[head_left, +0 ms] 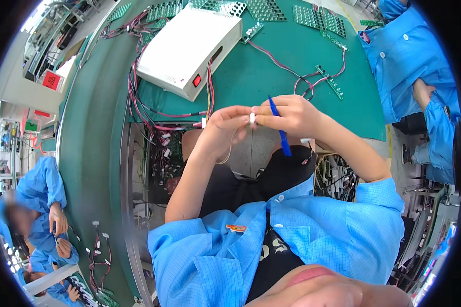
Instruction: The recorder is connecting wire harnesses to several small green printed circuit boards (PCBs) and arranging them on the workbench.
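My left hand and my right hand meet above my lap, at the near edge of the green table. Between their fingertips is a small white connector, pinched from both sides. A slim blue pen-like tool also sits in my right hand, slanting down past the fingers; its exact kind is unclear. A pale thin wire hangs below my left hand. Beside that hand, another white plug ends a bundle of red and black wires.
A white box with a red switch stands on the green table. Circuit boards lie along its back, and a narrow board with wires lies right. Co-workers in blue stand at right and sit at left, beyond a green belt.
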{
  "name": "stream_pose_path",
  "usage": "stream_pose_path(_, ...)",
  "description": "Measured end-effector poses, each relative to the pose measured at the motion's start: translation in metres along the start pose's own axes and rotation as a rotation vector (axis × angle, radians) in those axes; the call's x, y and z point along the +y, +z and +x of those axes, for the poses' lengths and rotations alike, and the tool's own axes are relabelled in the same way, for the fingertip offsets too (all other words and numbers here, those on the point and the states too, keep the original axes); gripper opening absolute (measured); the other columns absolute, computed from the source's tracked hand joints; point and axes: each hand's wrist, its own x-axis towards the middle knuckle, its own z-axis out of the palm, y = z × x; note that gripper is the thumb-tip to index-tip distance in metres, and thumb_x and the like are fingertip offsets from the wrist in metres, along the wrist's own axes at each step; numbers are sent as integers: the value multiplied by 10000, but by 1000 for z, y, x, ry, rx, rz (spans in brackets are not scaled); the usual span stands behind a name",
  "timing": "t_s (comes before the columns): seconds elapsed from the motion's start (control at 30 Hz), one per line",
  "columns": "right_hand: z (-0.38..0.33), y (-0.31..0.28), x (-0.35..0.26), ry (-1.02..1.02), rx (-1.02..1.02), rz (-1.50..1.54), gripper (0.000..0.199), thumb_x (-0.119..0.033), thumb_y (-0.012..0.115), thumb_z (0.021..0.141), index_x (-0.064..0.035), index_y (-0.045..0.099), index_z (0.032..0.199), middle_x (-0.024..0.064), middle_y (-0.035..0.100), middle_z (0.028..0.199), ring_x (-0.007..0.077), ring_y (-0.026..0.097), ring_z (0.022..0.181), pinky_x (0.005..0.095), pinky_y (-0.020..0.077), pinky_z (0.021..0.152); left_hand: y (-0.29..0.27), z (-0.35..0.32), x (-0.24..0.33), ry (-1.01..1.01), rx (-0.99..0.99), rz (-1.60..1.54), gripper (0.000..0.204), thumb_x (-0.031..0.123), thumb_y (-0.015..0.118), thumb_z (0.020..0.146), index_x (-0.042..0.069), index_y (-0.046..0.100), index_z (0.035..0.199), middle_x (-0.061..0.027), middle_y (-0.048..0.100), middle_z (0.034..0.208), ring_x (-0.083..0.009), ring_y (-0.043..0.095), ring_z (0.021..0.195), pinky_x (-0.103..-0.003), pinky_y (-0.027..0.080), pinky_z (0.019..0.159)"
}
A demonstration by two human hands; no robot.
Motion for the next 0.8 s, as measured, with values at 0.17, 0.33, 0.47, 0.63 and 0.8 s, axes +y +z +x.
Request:
stream_pose_path(0.17, 31, -17, 63, 431, 184, 318, 145, -111, 685, 882, -25, 656, 995, 112, 712, 895, 269, 699, 776, 348, 550, 696, 10, -5, 6, 193, 203, 446, 225, 193, 621, 928, -23, 682, 924, -57, 680, 822, -118, 588, 706, -264, 462, 650)
stream_pose_path(0.33, 20, 31, 179, 530, -58, 86, 294, -165, 640, 919, -61, 551, 1179, 148, 672, 1078, 352, 655, 973, 398, 512, 818, 25, 10, 16, 295, 224, 956, 291, 276, 672, 886, -10, 690, 835, -122, 653, 805, -196, 618, 693, -320, 479, 646)
stream_pose_path(0.47, 16, 43, 164, 610, -140, 235, 348, -172, 655, 904, -57, 491, 1188, 167, 644, 1070, 390, 617, 1002, 432, 494, 837, 32, 17, 31, 463, 437, 1488, 274, 288, 704, 830, 30, 660, 752, -109, 603, 785, -287, 637, 711, -383, 492, 636)
stream_pose_path(0.63, -13, 44, 130, 650, -99, 174, 335, -96, 622, 898, -34, 478, 1194, 193, 629, 1033, 412, 605, 985, 456, 490, 840, 36, 86, 43, 604, 527, 1633, 186, 223, 678, 815, 48, 632, 859, -110, 592, 843, -304, 661, 755, -420, 516, 654)
stream_pose_path(0.8, -12, 40, 85, 658, -89, -43, 338, 28, 523, 837, -9, 517, 1173, 214, 623, 1004, 404, 624, 923, 457, 515, 769, 21, 150, 41, 410, 623, 1783, 268, 149, 636, 813, -30, 587, 1007, -198, 568, 1022, -380, 675, 808, -450, 555, 700)
